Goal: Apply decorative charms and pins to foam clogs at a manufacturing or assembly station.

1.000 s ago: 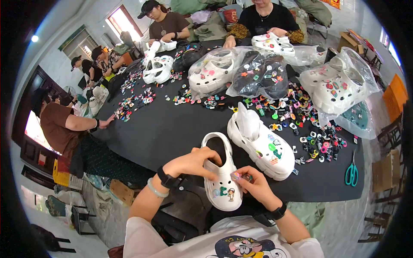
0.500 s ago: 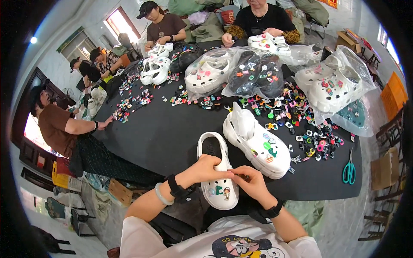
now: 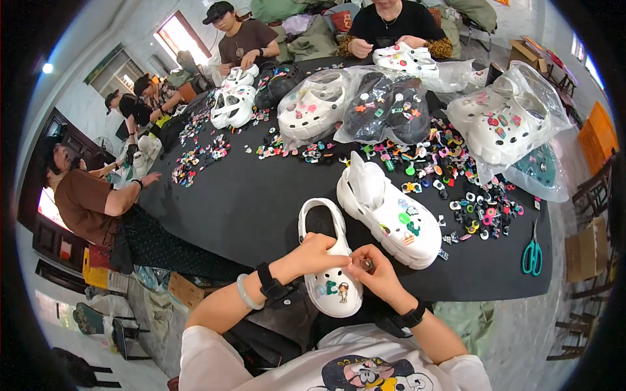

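Observation:
A white clog [image 3: 350, 301] with a few charms on its toe lies at the table's near edge, toe toward me. My left hand [image 3: 312, 256] is closed around its upper part, with the thumb across the top. My right hand [image 3: 378, 275] meets the left thumb over the clog, fingers pinched on a small charm [image 3: 367, 264] mostly hidden by them. Just beyond, to the right, sits the other white clog [image 3: 407, 221], decorated with green and other charms and with white stuffing [image 3: 366, 186] in its opening.
Loose charms [image 3: 486, 205] spread over the black table [image 3: 261, 202]. Teal-handled scissors [image 3: 532, 257] lie at the right edge. Bagged white clogs [image 3: 505, 133] and bagged black clogs [image 3: 385, 114] stand farther back. Several people work around the table, one standing at the left [image 3: 85, 202].
My right hand has turned slightly, showing a bit of the charm between its fingers. The left hand stays on the clog. The person at the left has lifted a hand off the table.

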